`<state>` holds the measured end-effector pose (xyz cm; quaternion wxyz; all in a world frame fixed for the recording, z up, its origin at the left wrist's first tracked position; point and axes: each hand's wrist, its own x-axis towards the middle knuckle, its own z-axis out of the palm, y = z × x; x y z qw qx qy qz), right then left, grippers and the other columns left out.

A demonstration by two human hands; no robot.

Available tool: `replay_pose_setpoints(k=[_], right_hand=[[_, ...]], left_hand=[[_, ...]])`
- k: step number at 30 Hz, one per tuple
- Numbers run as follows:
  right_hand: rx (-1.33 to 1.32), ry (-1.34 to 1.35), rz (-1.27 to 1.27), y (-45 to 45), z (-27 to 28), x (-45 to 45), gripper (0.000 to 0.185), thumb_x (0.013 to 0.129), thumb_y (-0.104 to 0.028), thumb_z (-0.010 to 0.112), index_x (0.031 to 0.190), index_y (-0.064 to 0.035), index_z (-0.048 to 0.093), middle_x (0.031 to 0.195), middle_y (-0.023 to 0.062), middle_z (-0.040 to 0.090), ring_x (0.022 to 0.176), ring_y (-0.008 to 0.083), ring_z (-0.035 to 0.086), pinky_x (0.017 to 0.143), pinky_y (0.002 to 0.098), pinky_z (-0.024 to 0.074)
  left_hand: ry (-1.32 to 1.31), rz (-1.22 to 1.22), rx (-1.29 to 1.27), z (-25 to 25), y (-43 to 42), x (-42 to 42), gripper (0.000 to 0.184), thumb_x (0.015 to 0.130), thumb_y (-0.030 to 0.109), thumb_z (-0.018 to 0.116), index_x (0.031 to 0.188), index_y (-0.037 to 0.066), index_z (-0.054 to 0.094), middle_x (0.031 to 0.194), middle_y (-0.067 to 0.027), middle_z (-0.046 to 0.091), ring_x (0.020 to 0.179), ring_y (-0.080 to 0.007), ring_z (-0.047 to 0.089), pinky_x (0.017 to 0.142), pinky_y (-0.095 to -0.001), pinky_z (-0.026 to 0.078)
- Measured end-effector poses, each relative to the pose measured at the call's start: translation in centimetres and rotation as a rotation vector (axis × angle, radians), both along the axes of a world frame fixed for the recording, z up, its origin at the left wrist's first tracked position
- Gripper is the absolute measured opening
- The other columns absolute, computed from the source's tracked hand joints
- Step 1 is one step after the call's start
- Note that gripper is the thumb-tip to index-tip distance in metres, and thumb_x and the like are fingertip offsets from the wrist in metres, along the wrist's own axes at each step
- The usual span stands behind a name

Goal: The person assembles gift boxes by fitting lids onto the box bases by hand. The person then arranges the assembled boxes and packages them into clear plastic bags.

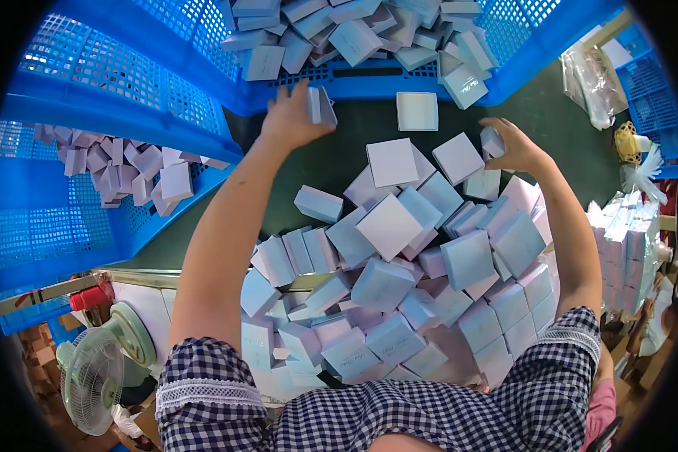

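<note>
While my left hand (285, 124) is pinching a box (321, 105) between thumb and fingers beside the far crate (369, 87), my right hand (521, 147) is pinching a second box (492, 142) over the right part of the worktop (339, 160). Between my hands, a white tray (416, 111) is lying just in front of that crate. Loose boxes (388, 226) are lying heaped from mid-worktop across its near edge, and more are filling the left crate (45, 233) and the far one.
</note>
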<state>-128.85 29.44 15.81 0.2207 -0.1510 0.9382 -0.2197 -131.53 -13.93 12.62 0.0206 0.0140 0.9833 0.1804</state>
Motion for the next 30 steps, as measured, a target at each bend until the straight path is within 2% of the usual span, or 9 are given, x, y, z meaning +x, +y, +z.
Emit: replay_pose_setpoints(k=[6,9,10,11,17,19,23,26,30], right_hand=[[-0.098,0.071,-0.038,-1.3,3.8,1.6,0.082,0.065,-0.021,0.079,0.137,-0.0068,0.044,0.13,0.017,0.049,0.116,0.0325,0.052,0.1,0.0408,0.0422],[-0.023,0.054,0.271,-5.5,7.4,0.4,0.084,0.066,-0.029,0.08,0.138,-0.0064,0.044,0.128,0.0202,0.053,0.114,0.0328,0.056,0.096,0.0401,0.0448],[0.266,0.309,0.154,-7.3,8.3,-0.1,0.083,0.069,-0.034,0.078,0.139,-0.0074,0.044,0.131,0.0205,0.053,0.116,0.0346,0.055,0.097,0.0406,0.045],[0.01,0.828,0.222,-6.2,6.9,-4.5,0.079,0.073,-0.04,0.076,0.139,-0.0084,0.044,0.128,0.0208,0.056,0.114,0.037,0.057,0.096,0.0418,0.047],[-0.085,0.823,0.169,-12.8,10.7,-5.0,0.075,0.077,-0.04,0.074,0.139,-0.0088,0.044,0.124,0.0223,0.058,0.112,0.0372,0.059,0.094,0.0448,0.049],[0.311,0.172,0.196,-13.0,4.7,-3.1,0.069,0.081,-0.033,0.074,0.138,-0.0068,0.045,0.131,0.0225,0.053,0.118,0.04,0.054,0.097,0.0475,0.046],[0.377,0.355,0.27,-11.9,-5.1,-2.0,0.035,0.081,-0.017,0.067,0.114,-0.0066,0.057,0.103,0.0195,0.059,0.096,0.0364,0.062,0.082,0.0478,0.0514],[0.378,0.369,0.174,-13.6,-5.1,-3.2,0.019,0.08,-0.012,0.062,0.098,-0.0093,0.061,0.098,0.0148,0.061,0.09,0.0332,0.065,0.074,0.0441,0.0547],[-0.25,0.586,0.201,-19.4,-1.8,-1.9,0.017,0.084,-0.009,0.061,0.099,-0.0022,0.055,0.099,0.0208,0.056,0.089,0.0402,0.06,0.073,0.0498,0.0512]], left_hand=[[-0.212,-0.106,-0.051,1.1,0.2,-0.1,0.111,0.053,0.041,0.089,0.145,0.016,0.031,0.139,-0.0225,0.036,0.123,-0.0501,0.044,0.1,-0.0515,0.044],[-0.099,-0.178,-0.145,-0.2,0.5,2.3,0.11,0.053,0.037,0.09,0.144,0.017,0.032,0.141,-0.0227,0.034,0.125,-0.0521,0.04,0.101,-0.0529,0.043],[-0.016,-0.188,-0.183,-0.7,0.7,2.8,0.109,0.053,0.035,0.091,0.143,0.017,0.032,0.143,-0.0227,0.033,0.126,-0.0524,0.039,0.102,-0.053,0.042],[-0.058,-0.186,-0.156,-0.4,0.5,2.6,0.107,0.053,0.032,0.091,0.141,0.014,0.034,0.144,-0.0237,0.032,0.128,-0.0499,0.037,0.104,-0.0511,0.042],[-0.06,-0.198,0.071,-3.3,-4.6,0.9,0.082,0.06,0.038,0.086,0.127,0.006,0.05,0.141,-0.0254,0.036,0.124,-0.0445,0.045,0.103,-0.045,0.043],[0.109,-0.216,0.063,-5.4,-4.6,1.8,0.054,0.068,0.043,0.078,0.107,0.007,0.067,0.142,-0.0243,0.036,0.12,-0.0451,0.048,0.1,-0.0459,0.044],[0.076,-0.152,0.033,-5.8,-3.0,1.2,0.039,0.071,0.037,0.076,0.102,0.013,0.071,0.143,-0.0244,0.036,0.117,-0.0416,0.051,0.096,-0.0464,0.048],[0.174,-0.18,-0.003,-6.0,-3.4,2.4,0.044,0.07,0.035,0.076,0.108,0.013,0.069,0.142,-0.0207,0.039,0.111,-0.0416,0.052,0.096,-0.0459,0.047],[0.165,-0.187,0.2,-5.6,-4.1,2.7,0.068,0.067,0.032,0.077,0.123,0.003,0.053,0.128,-0.019,0.05,0.109,-0.0393,0.052,0.096,-0.0453,0.047]])
